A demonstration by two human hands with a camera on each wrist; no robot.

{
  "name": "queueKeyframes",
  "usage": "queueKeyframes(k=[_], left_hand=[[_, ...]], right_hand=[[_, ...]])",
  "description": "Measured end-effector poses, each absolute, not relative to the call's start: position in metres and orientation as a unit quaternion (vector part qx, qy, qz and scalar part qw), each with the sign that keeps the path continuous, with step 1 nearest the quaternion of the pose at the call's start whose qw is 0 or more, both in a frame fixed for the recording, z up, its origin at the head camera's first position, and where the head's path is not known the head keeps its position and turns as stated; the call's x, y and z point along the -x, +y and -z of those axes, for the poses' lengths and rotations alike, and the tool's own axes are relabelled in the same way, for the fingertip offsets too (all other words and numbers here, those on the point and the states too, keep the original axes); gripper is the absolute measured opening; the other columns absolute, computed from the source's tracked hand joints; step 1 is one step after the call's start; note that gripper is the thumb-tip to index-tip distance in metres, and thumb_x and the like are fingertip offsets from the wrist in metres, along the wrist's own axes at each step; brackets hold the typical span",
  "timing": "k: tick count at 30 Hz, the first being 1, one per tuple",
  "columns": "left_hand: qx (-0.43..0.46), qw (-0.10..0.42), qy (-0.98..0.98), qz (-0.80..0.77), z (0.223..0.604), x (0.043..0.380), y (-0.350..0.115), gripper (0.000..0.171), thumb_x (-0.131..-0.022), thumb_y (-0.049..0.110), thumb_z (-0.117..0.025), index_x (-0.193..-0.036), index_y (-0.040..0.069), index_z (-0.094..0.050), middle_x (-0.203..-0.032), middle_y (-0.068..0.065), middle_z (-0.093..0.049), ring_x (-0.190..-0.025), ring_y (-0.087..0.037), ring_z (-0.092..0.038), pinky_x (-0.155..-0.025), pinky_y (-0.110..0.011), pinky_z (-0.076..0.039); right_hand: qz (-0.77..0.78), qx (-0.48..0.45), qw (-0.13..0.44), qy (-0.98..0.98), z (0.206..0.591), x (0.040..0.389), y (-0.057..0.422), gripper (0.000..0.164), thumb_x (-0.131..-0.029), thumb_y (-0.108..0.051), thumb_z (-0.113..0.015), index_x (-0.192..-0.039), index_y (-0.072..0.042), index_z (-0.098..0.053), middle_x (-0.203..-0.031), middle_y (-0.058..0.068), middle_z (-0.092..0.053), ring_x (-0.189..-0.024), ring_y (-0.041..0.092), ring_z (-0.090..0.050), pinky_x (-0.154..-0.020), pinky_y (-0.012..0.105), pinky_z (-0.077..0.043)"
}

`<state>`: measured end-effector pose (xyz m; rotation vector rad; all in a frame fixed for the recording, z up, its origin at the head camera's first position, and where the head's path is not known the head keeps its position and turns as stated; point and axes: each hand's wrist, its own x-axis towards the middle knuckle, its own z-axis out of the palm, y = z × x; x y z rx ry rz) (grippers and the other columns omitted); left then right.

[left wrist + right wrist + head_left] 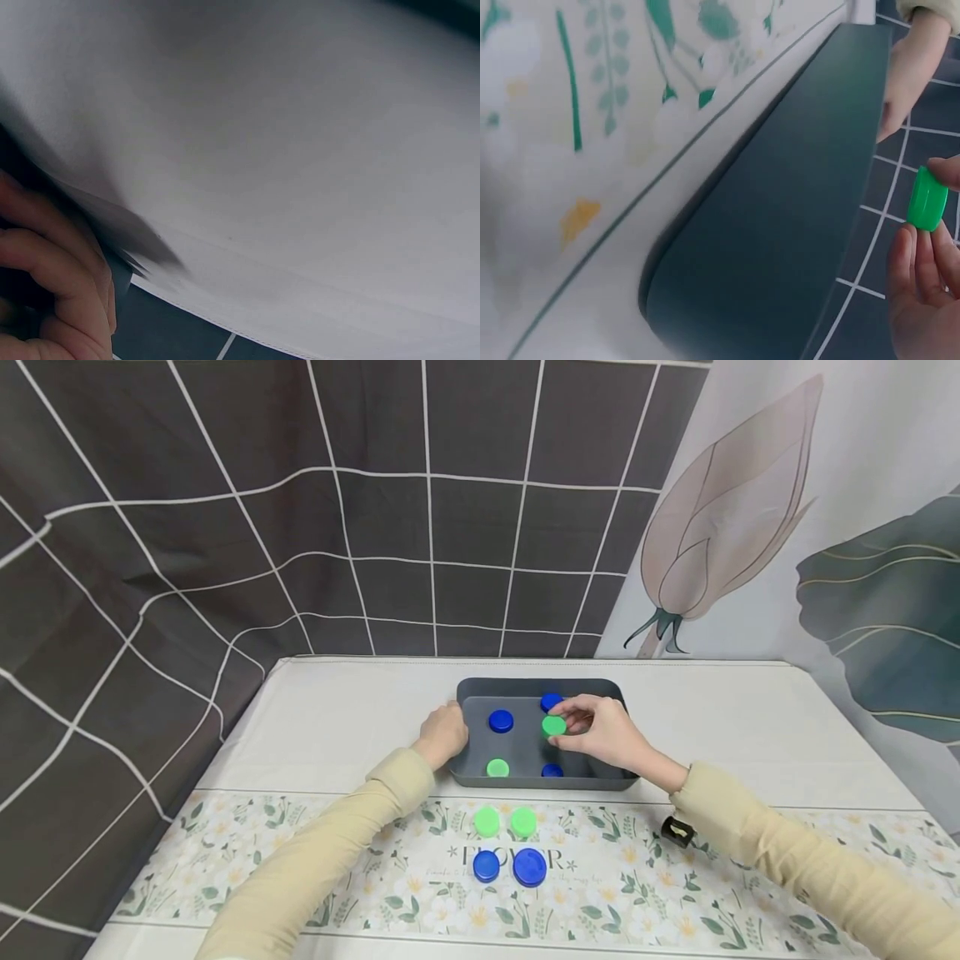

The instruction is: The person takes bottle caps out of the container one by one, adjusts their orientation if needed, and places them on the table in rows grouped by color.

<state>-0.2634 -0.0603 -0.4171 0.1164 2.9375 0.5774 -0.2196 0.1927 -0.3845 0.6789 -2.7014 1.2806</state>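
My right hand (609, 732) pinches a green bottle cap (553, 726) between thumb and fingertips, over the right half of a dark grey tray (547, 783). The right wrist view shows the same green cap (928, 199) edge-on, above the tray's wall (780, 195). My left hand (444, 735) grips the tray's left rim; its curled fingers (71, 277) show in the left wrist view. In the tray lie a blue cap (501, 721), another blue cap (551, 702) at the back, a third blue cap (552, 771) and a green cap (497, 767) near the front wall.
Before the tray, two green caps (487, 822) (523, 822) sit side by side on the floral table runner (375, 893). Nearer stand a small blue cap (486, 865) and a larger blue cap (529, 867). A small black object (677, 832) is by the right sleeve. Behind hangs a dark grid curtain (382, 518).
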Motion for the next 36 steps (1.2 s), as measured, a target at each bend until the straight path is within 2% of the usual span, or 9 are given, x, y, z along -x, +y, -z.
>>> queueKeyframes(k=[20,31,36], left_hand=[[-0.051,0.061,0.978,-0.196,0.414,0.260,-0.061,0.025,-0.094,0.004,-0.047,-0.113,-0.011,-0.053,-0.093,-0.024,-0.066,-0.075,-0.027,-0.067,-0.063,-0.031,-0.058],[-0.049,0.072,0.977,-0.194,0.413,0.260,-0.061,0.026,-0.095,0.005,-0.046,-0.115,-0.011,-0.052,-0.094,-0.022,-0.066,-0.076,-0.026,-0.066,-0.065,-0.030,-0.058],[-0.050,0.070,0.977,-0.196,0.412,0.259,-0.061,0.025,-0.094,0.004,-0.046,-0.114,-0.011,-0.053,-0.095,-0.023,-0.066,-0.077,-0.027,-0.066,-0.066,-0.031,-0.058]], right_hand=[[-0.407,-0.236,0.057,-0.881,0.382,0.175,0.195,0.034,-0.071,-0.011,-0.084,-0.102,-0.006,-0.070,-0.091,0.002,-0.068,-0.078,0.008,-0.063,-0.070,0.020,-0.057],[-0.408,-0.258,0.029,-0.875,0.391,0.154,0.188,0.032,-0.071,-0.010,-0.084,-0.100,-0.008,-0.071,-0.092,0.000,-0.068,-0.078,0.004,-0.063,-0.071,0.023,-0.058],[-0.411,-0.251,0.000,-0.876,0.399,0.147,0.189,0.032,-0.072,-0.012,-0.083,-0.101,-0.008,-0.071,-0.094,0.001,-0.067,-0.079,0.003,-0.062,-0.072,0.026,-0.059]])
